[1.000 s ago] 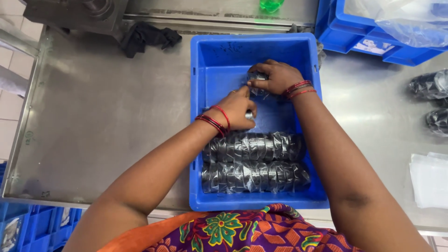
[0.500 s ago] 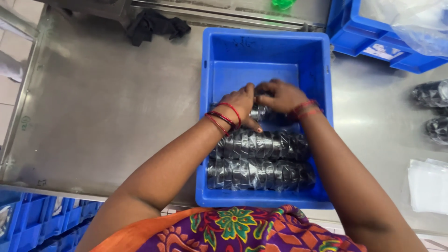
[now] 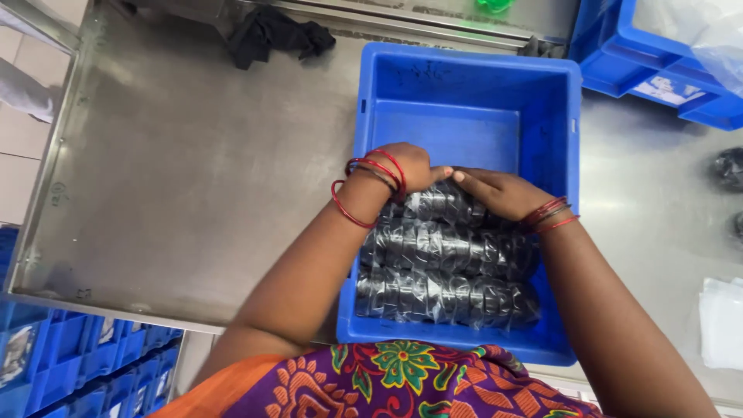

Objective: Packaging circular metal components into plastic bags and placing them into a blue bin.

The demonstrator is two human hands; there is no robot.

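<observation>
Black wrapped roll [image 3: 441,203] lies in blue bin [image 3: 464,77], under both hands; left hand [image 3: 406,166] and right hand [image 3: 495,192] curled, pressing it.

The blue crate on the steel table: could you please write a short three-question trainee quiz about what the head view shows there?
1. True or false: both hands, left hand and right hand, rest on the farthest row of wrapped black rings inside the blue crate.
2. How many rows of wrapped black rings lie in the crate?
3. What lies on the steel table beyond the crate's far left corner: A) a black cloth, B) a hammer, C) a bottle?

Key: 1 true; 2 three; 3 A.
</observation>
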